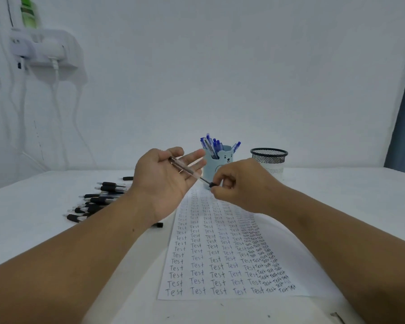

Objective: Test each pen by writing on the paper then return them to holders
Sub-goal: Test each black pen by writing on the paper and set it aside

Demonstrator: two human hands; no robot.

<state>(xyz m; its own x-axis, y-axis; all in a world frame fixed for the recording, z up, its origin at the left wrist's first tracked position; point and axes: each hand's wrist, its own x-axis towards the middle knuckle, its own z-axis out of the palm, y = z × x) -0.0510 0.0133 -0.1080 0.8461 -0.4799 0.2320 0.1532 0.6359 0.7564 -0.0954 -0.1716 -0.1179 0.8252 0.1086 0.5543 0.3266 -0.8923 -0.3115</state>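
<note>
A sheet of paper [232, 258] lies on the white surface [360, 230], its near edge close to the near edge of the surface and its length running away toward the far edge. It is covered in rows of the word "Test", larger on the left, cramped and overlapping on the right.

Both forearms reach in over the near edge, one on each side of the paper. Left of the paper, toward the left edge of the surface, lies a heap of pens [98, 199] with black grips; one more black pen [158, 225] lies just beside the paper's left edge, partly hidden by the left forearm.

Above the far end of the paper the hands meet. The left hand [166, 181] is turned palm up, fingers loosely spread, with a clear-barrelled pen [187, 170] lying across the palm and fingers. The right hand [239, 183] is curled, its fingertips pinching the dark tip end of that same pen.

Behind the hands, near the far edge, stands a pale blue cup [222, 164] with a bear face, holding blue pens [212, 145] upright. Just right of it, apart from it, stands a black mesh cup [269, 159]. A white wall [243, 66] rises beyond.
</note>
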